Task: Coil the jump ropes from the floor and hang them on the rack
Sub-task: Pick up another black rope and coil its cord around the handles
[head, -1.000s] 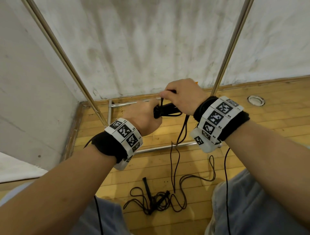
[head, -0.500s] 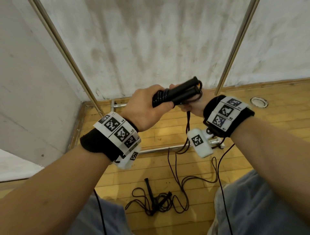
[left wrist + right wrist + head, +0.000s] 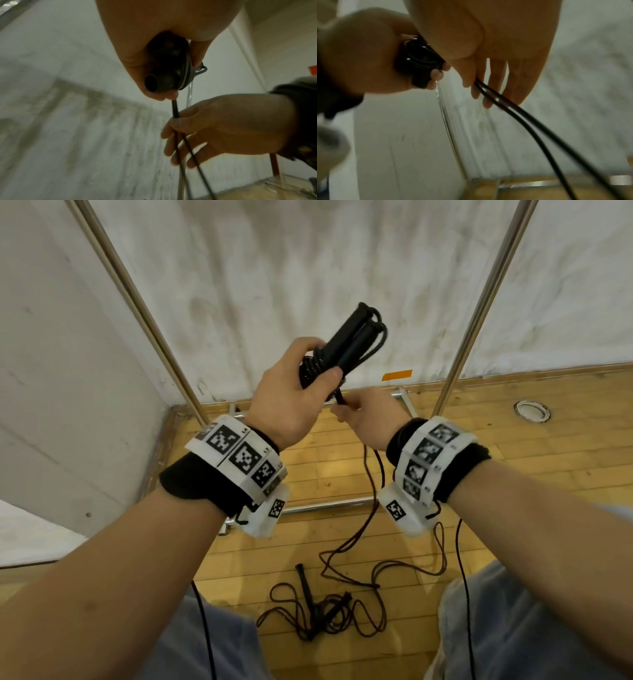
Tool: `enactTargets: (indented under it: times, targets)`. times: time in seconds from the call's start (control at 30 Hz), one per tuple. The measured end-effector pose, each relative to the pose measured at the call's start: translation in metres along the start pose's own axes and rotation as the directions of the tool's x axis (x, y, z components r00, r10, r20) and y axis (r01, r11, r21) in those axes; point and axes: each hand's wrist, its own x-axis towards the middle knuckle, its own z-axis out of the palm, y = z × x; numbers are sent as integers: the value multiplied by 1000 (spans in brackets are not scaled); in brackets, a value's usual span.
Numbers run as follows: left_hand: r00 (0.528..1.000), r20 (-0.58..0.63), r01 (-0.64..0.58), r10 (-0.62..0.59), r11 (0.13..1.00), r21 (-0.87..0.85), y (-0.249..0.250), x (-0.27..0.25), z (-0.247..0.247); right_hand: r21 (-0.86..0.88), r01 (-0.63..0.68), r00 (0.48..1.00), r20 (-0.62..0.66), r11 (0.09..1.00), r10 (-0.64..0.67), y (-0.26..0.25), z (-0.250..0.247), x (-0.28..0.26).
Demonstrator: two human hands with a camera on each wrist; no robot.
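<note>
A: left hand [image 3: 291,402] state?
B: wrapped tight around the two black cylindrical jump rope handles [image 3: 346,344], centre of the head view, handles side by side, pointing up-right toward the white wall. Several turns of thin black cord [image 3: 311,366] wound around their lower end, under the thumb

A: right hand [image 3: 371,419]?
B: just below-right of the left one, fingers curled around two strands of the same cord. In the right wrist view the doubled cord [image 3: 530,127] runs out of the fingers [image 3: 475,92] to the lower right

A: rest of the rope?
B: hangs down between the wrists to the wooden plank floor [image 3: 513,460], bottom centre

A: other rope?
B: second black jump rope [image 3: 318,611] in a loose tangle on the floor, bottom centre, between the knees

A: rack?
B: shiny metal tube rack [image 3: 479,302], uprights upper left and upper right, base bars on the floor by the wall
</note>
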Motion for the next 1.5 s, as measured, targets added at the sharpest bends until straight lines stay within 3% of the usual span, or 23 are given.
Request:
enactTargets:
  times: [0.07, 0.13, 0.17, 0.23, 0.3, 0.5, 0.7, 0.83, 0.97, 1.07, 1.23, 1.37, 1.5]
  targets:
    - [1000, -16, -13, 13, 1000, 18, 1, 1, 1, 368, -109, 983, 180, 923, 44, -3, 2, -1]
    - [997, -82, 18, -15, 999, 41, -3, 8, -6, 572, -144, 977, 211, 808, 26, -3, 4, -2]
    - [994, -107, 37, -29, 997, 71, -7, 12, -12, 556, -107, 988, 151, 824, 27, -2, 4, -1]
    - [993, -113, 42, -19, 978, 206, -17, 17, -21, 329, 13, 1000, -22, 944, -6, -1, 2, 1]
    - [997, -75, 15, 12, 937, 349, -27, 18, -23, 146, 83, 993, -99, 986, -69, 3, 0, 2]
    - [998, -46, 61, -41, 762, 645, -50, 22, -29, -279, 156, 988, 24, 948, -155, 1, 3, -3]
    - [973, 157, -18, -169, 625, 780, -60, 15, -8, -454, 361, 929, 95, 815, -358, -11, 5, -15]
    - [911, 355, -135, -209, 663, 737, -58, 10, 3, -465, 369, 923, 85, 804, -375, -12, -5, -16]
    - [891, 419, -197, -174, 683, 704, -49, 4, 11, -438, 314, 939, 9, 842, -345, -6, -15, -13]
    - [889, 433, -215, -148, 699, 682, -44, -1, 16, -351, 250, 961, -27, 902, -276, -4, -20, -11]
    - [928, 361, -174, -96, 745, 645, -37, -11, 19, -1, 151, 985, -85, 988, -151, 1, -35, -5]
    - [914, 404, -204, -35, 822, 532, -29, -13, 16, 224, 105, 991, -106, 969, -83, 11, -43, 1]
    - [925, 378, -188, 36, 909, 373, -18, -13, 6, 441, 54, 998, -16, 896, -53, 18, -46, 2]
